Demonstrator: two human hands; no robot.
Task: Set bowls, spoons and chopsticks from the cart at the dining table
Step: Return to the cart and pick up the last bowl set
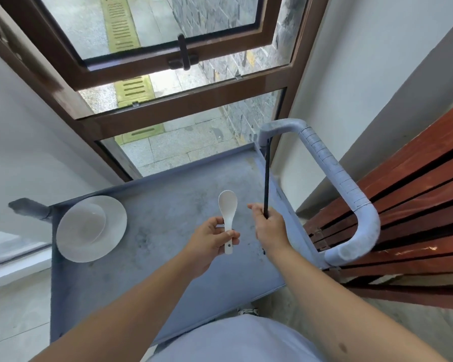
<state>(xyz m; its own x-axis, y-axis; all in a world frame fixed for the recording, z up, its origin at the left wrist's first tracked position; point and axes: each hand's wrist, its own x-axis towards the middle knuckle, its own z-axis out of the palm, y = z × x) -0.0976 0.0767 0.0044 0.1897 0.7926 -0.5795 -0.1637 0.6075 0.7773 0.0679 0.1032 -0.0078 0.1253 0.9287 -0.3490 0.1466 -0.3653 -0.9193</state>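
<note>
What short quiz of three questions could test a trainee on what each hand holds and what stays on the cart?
1. True or false: the left hand holds the white spoon.
2. What does the right hand grip? A) a bowl B) black chopsticks C) the cart handle
3. Fill in: the white bowl rests on the grey ____.

Key: 1 true; 2 B; 3 cart.
</note>
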